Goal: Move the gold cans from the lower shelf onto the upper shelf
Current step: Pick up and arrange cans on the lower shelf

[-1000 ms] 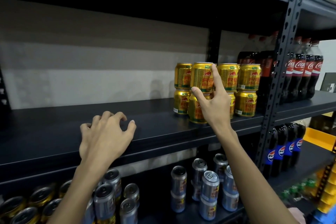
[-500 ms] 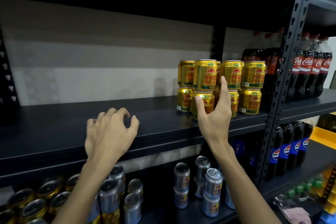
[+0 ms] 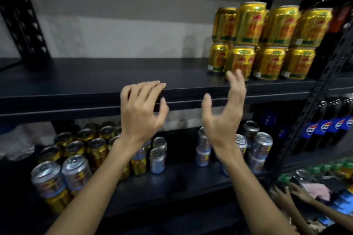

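Gold cans (image 3: 267, 44) stacked on the upper shelf (image 3: 95, 82) before me.
They stand upright, two high, at its right end; other gold cans (image 3: 97, 151) stand upright on the lower shelf (image 3: 172, 181), left side.

I see gold cans (image 3: 267, 42) with red print and green bands on the black upper shelf (image 3: 95, 82), silver-blue cans (image 3: 262, 145) below, and blue-labelled dark bottles (image 3: 324, 131).
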